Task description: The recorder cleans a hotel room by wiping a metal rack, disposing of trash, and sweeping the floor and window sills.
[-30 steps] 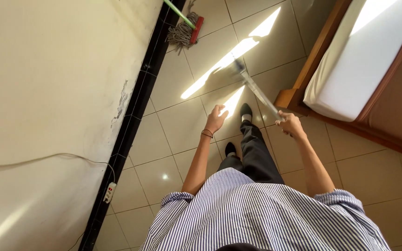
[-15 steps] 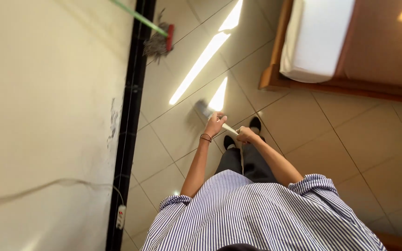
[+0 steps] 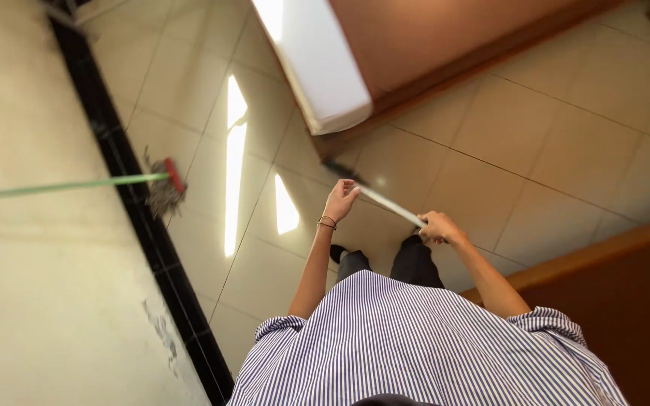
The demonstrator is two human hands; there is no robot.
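Pale broom handle [image 3: 393, 207] slants between both hands, right hand [image 3: 436, 227] gripping its near end, left hand [image 3: 339, 201] fingers closed farther down toward the floor [image 3: 551, 150].

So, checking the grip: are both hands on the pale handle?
Yes, the left hand and right hand both grip the pale handle.

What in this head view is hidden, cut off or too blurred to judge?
- Working end of the pale handle: a dark blur by the bed corner.
- Green broom handle: top cut off at left edge.
- Right hand grip: fingers curl under.
- Feet: mostly hidden by striped shirt.
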